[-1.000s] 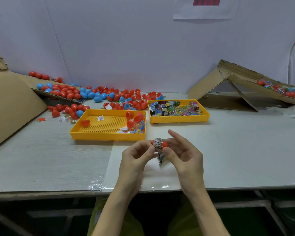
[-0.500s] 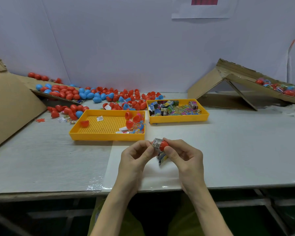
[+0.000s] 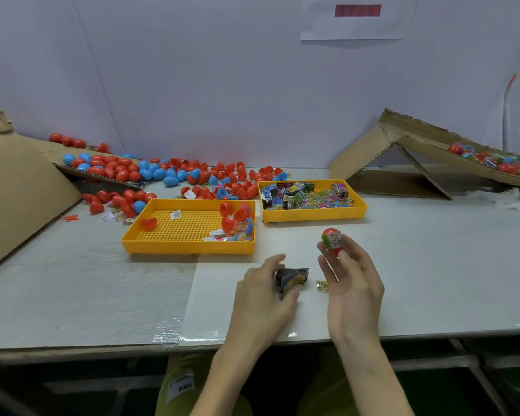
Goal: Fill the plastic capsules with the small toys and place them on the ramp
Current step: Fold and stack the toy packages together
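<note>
My right hand [image 3: 353, 283] holds a red capsule [image 3: 332, 242] wrapped in a printed label between its fingertips, raised above the table near the front middle. My left hand [image 3: 263, 291] rests on the table with its fingers curled round a small stack of dark printed labels [image 3: 293, 277]. One loose label [image 3: 321, 286] lies between the hands. The cardboard ramp [image 3: 427, 145] stands at the back right, with several filled capsules [image 3: 493, 160] lying on its slope.
Two yellow trays sit mid-table: the left tray [image 3: 189, 246] holds capsule halves and small toys, the right tray [image 3: 312, 214] holds colourful printed packets. Loose red and blue capsules [image 3: 150, 172] lie along the back left. A cardboard panel [image 3: 21, 187] leans at the far left.
The hands have parted. My right hand carried the labelled capsule up and to the right; my left hand dropped to the label stack on the table.
</note>
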